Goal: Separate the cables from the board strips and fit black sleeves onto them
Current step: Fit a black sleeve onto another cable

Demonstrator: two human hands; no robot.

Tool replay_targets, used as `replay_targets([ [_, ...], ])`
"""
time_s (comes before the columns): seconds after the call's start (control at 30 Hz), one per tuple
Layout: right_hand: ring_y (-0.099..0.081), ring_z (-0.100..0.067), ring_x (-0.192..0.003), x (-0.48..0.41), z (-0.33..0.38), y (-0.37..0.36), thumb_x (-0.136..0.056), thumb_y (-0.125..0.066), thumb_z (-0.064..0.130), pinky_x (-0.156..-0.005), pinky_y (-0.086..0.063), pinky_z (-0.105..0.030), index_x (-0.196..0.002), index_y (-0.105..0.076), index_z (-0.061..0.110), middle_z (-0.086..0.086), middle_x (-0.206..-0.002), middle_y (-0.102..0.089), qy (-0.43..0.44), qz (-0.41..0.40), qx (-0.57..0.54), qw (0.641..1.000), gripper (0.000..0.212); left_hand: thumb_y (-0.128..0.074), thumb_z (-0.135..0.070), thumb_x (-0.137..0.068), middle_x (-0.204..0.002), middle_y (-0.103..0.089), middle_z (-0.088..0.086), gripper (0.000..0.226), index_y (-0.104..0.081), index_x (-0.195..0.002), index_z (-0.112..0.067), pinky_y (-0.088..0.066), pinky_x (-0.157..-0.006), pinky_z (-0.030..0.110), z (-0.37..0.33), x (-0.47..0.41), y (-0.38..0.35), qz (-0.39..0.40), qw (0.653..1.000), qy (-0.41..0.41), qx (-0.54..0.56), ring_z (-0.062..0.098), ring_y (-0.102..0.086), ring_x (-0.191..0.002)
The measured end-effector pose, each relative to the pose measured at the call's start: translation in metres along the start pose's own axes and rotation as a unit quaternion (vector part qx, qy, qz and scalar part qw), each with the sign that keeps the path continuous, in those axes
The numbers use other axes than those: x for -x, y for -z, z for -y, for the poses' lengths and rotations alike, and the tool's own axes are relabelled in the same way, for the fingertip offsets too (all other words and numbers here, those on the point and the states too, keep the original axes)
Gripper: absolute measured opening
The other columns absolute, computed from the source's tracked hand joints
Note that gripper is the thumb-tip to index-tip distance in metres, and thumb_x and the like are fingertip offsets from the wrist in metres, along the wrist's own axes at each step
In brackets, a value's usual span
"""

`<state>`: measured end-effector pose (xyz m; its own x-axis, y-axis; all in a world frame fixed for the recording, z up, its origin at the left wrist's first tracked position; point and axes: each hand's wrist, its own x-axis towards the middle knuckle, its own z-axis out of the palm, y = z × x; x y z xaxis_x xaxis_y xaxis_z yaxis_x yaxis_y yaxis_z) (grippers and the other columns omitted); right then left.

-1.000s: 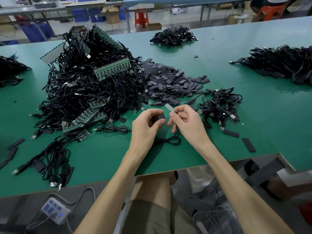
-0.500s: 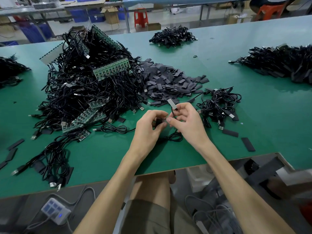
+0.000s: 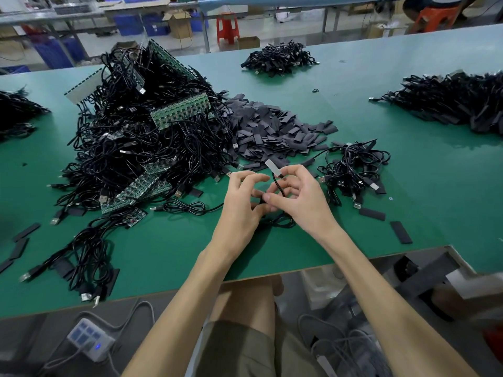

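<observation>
Two hands on one thin limp cable [image 3: 277, 186]: right hand [image 3: 302, 202] pinches it below stiff light board tab [image 3: 273, 167], likely best hold; left hand [image 3: 241, 205] fingers curled, contents unclear

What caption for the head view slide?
Left hand and right hand hold a thin black cable above the green table, near piled flat black sleeves.
</observation>
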<state>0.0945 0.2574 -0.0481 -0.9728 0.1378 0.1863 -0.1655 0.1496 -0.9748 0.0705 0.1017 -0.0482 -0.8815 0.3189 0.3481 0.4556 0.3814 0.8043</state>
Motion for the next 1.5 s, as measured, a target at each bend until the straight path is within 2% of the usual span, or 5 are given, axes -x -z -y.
replay_targets([
  [0.27,-0.066,-0.015,-0.068,-0.0010,0.0003,-0.0002,-0.087,-0.079,0.003,-0.071,-0.057,-0.029,-0.110,-0.051,0.020,-0.002,-0.086,-0.073,-0.013,-0.003,-0.015,1.000,0.040,-0.078,0.001,-0.084,-0.128,-0.043,-0.004,0.041,-0.064,-0.121,-0.011,-0.051,-0.083,0.014,-0.0012,0.0017,0.0011,0.004,1.000,-0.025,-0.019,0.006,-0.060,-0.096],
  [0.5,-0.065,-0.013,-0.077,-0.0020,-0.0013,0.0000,-0.089,-0.077,0.007,-0.080,-0.057,-0.032,-0.109,-0.053,0.021,0.003,-0.085,-0.071,-0.010,-0.055,-0.035,0.998,0.034,-0.078,-0.020,-0.090,-0.110,-0.052,-0.007,0.023,-0.066,-0.110,-0.019,-0.055,-0.076,0.040,-0.0037,0.0041,0.0025,-0.019,0.992,-0.056,-0.111,0.010,-0.059,-0.089],
  [1.1,-0.069,-0.012,-0.078,0.0003,0.0020,-0.0005,-0.089,-0.078,0.008,-0.081,-0.059,-0.030,-0.115,-0.055,0.010,0.000,-0.087,-0.072,-0.012,-0.057,-0.043,0.997,0.034,-0.073,-0.016,-0.094,-0.110,-0.065,0.003,0.032,-0.071,-0.126,-0.012,-0.056,-0.080,0.041,-0.0058,0.0070,-0.0032,-0.033,0.983,-0.079,-0.164,0.022,-0.065,-0.094],
  [1.27,-0.067,-0.010,-0.072,-0.0009,-0.0001,0.0000,-0.091,-0.077,0.011,-0.068,-0.054,-0.020,-0.111,-0.056,0.012,0.002,-0.084,-0.072,-0.003,-0.054,-0.050,0.997,0.029,-0.071,-0.013,-0.094,-0.105,-0.064,0.003,0.031,-0.072,-0.125,-0.013,-0.056,-0.076,0.041,-0.0052,0.0063,-0.0035,-0.039,0.983,-0.082,-0.162,0.022,-0.064,-0.089],
  [1.5,-0.058,-0.013,-0.061,-0.0031,0.0006,-0.0001,-0.112,-0.039,0.031,-0.053,-0.041,-0.023,-0.112,-0.065,0.006,-0.005,-0.083,-0.071,0.009,-0.069,-0.055,0.996,0.036,-0.074,-0.011,-0.093,-0.098,-0.068,0.002,0.021,-0.077,-0.114,-0.012,-0.056,-0.075,0.034,-0.0067,0.0030,0.0005,-0.077,0.989,-0.064,-0.113,0.017,-0.064,-0.076],
])
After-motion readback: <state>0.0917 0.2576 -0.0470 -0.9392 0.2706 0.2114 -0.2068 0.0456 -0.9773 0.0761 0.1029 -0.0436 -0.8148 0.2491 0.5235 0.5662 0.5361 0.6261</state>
